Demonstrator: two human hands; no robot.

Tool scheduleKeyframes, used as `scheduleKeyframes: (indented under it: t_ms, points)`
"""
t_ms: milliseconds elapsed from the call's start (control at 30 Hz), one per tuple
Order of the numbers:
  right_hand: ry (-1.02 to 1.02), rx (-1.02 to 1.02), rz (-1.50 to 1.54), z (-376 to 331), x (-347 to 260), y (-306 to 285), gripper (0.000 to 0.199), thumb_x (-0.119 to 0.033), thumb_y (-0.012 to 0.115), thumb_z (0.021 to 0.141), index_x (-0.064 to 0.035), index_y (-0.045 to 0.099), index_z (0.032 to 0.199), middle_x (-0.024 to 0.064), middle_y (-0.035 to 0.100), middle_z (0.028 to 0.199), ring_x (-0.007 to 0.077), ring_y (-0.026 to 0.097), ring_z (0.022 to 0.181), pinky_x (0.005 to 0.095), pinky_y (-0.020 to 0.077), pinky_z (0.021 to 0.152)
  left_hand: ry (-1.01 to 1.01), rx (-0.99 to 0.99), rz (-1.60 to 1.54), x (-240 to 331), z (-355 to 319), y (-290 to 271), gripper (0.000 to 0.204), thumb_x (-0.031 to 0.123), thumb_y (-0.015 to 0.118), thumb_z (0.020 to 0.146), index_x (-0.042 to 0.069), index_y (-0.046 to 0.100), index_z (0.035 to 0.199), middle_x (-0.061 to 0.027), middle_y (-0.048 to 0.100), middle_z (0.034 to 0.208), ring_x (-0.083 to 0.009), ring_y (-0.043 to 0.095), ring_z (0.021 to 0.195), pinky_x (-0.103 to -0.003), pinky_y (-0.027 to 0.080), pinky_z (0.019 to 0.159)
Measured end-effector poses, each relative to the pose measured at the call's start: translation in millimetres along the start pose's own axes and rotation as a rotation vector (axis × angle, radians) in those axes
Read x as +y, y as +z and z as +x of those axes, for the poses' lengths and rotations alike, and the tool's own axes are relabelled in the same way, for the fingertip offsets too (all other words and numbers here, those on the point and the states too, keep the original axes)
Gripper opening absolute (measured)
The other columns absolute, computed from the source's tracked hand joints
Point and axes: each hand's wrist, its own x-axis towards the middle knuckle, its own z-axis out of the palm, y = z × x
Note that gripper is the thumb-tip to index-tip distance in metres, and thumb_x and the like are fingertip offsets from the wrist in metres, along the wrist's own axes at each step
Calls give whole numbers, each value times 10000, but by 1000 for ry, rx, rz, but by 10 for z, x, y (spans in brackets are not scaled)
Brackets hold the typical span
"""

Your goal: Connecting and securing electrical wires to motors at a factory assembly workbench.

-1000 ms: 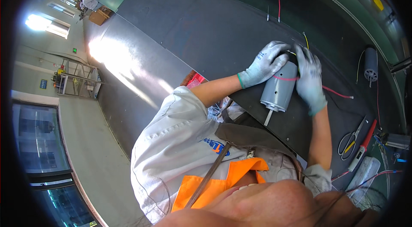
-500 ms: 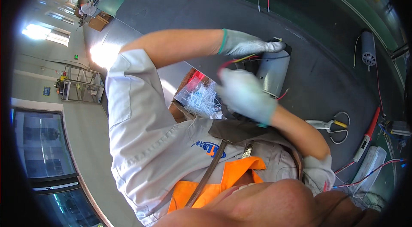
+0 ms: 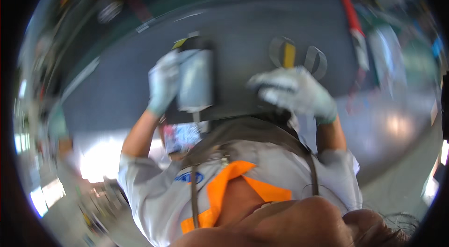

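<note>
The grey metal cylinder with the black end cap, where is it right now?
In the head view the grey metal cylinder stands left of centre on the dark grey mat, held by the gloved left hand, left of the yellow-handled scissors.

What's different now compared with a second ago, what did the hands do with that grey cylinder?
A second ago both gloved hands held the grey cylinder. Now only the left hand grips it, upright on the dark mat; the right hand has let go and moved right, near the scissors. The view has also swung and is blurred. Gloves, mat and scissors are unchanged.

scissors on grey mat | red-handled tool at right (blurred) | clear packet
</note>
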Motion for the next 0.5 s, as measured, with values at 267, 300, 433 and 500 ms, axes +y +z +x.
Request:
scheduleKeyframes:
  t_ms: [267, 300, 433, 500]
  points:
    - [521, 1458, -252, -1967, 96, -1368, 286, -228, 616, 1006, 3, 727, 1133, 79, 747, 881, 126, 670, 801, 265, 534, 747, 368, -5, 980, 110, 243, 557, 331, 267, 555, 1054, -32, 680, 1123, -204, 720, 928, -236, 691, 779, -371, 534, 747]
    - [533, 1513, -371, -2046, 164, -1643, 295, -240, 618, 999, -1, 734, 1127, 70, 750, 880, 110, 666, 796, 258, 532, 744, 490, -43, 1030, 87, 276, 563, 307, 246, 559, 1050, -27, 676, 1126, -207, 723, 936, -267, 706, 800, -375, 535, 750]
    - [751, 1207, -790, -2360, 906, -2781, 364, -346, 662, 934, -49, 738, 1130, 128, 760, 948, 228, 709, 843, 322, 544, 803, 584, -150, 1063, 171, 240, 654, 243, 193, 569, 1035, -11, 668, 1122, -219, 722, 965, -345, 727, 850, -386, 540, 755]
    - [796, 872, -1013, -2187, 1355, -3145, 357, -330, 672, 925, -72, 719, 1167, 138, 747, 955, 224, 702, 865, 345, 536, 810, 558, -145, 1086, 186, 183, 617, 236, 189, 571, 1033, -9, 671, 1116, -222, 720, 972, -352, 725, 846, -385, 542, 758]
